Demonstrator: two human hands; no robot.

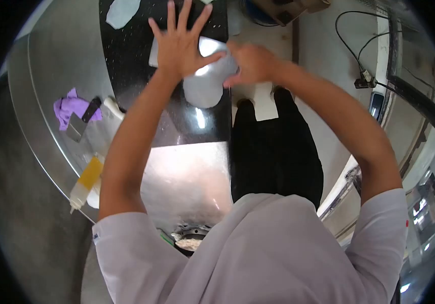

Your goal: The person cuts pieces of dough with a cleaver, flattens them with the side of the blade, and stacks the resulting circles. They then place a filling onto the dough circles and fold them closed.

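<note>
My left hand (179,53) lies with its fingers spread over a flat, shiny metal blade (210,46) on the black worktop (172,121). At the blade's right end, my right hand (252,63) is closed around it; the part inside the fingers is hidden, and the hand is slightly blurred. A thin, pale round sheet, possibly dough (203,92), shows just below the blade, near the worktop's right edge. Another thin white sheet (122,12) lies farther up on the left.
To the left, a cleaver (77,127) with a black handle rests on a purple cloth (65,107), beside a white-handled tool (113,108). A squeeze bottle of yellow liquid (90,172) lies closer to me. A steel surface (187,172) adjoins the black worktop.
</note>
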